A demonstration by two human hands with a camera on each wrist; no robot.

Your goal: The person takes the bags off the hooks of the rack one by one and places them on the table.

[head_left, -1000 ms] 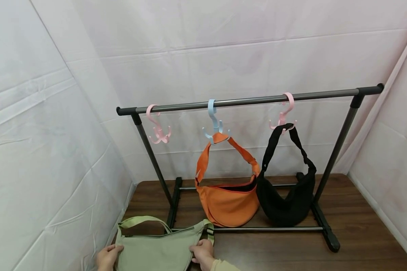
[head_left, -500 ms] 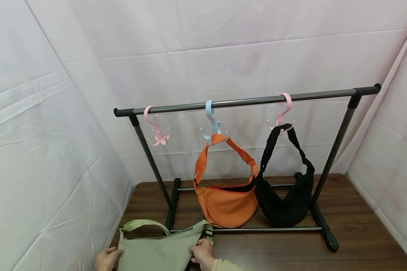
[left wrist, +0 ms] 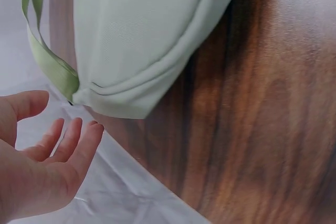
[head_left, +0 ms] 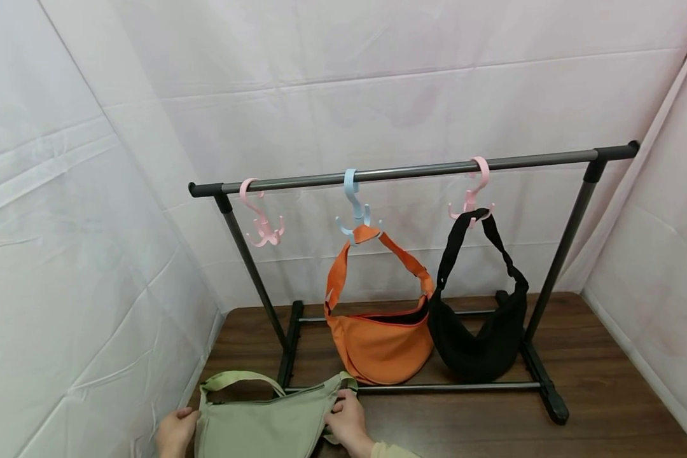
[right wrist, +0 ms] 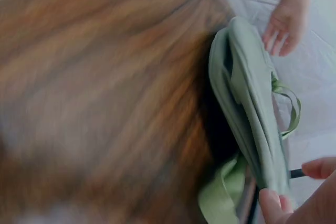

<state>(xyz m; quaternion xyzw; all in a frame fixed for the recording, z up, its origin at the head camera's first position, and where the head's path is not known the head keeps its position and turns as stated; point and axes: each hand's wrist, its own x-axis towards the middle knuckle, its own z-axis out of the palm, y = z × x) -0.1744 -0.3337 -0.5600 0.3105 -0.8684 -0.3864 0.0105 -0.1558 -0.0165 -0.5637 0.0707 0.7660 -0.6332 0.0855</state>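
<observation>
A light green shoulder bag (head_left: pixel 257 423) stands at the table's front left, partly cut off by the head view's lower edge. Its strap (head_left: pixel 240 376) arches over the zipped top. My left hand (head_left: pixel 174 432) is beside the bag's left end; in the left wrist view its fingers (left wrist: pixel 86 145) are loosely bent, a small gap from the bag's corner. At the bag's right end my right hand (head_left: pixel 349 423) has its fingertips against the fabric, near the strap end (right wrist: pixel 226 192). In the right wrist view the thumb (right wrist: pixel 320 167) stands apart from those fingers.
Behind the bag stands a dark metal rack (head_left: pixel 418 172). An empty pink hook (head_left: pixel 263 222) hangs at its left, a blue hook (head_left: pixel 356 203) carries an orange bag (head_left: pixel 380 346), and another pink hook (head_left: pixel 478 184) carries a black bag (head_left: pixel 481 343). White sheets (head_left: pixel 91 254) enclose the wooden table (head_left: pixel 435 420).
My right hand has shifted slightly up and right along the green bag's right end, toward the strap. My left hand has drawn slightly left. The view has drifted a little.
</observation>
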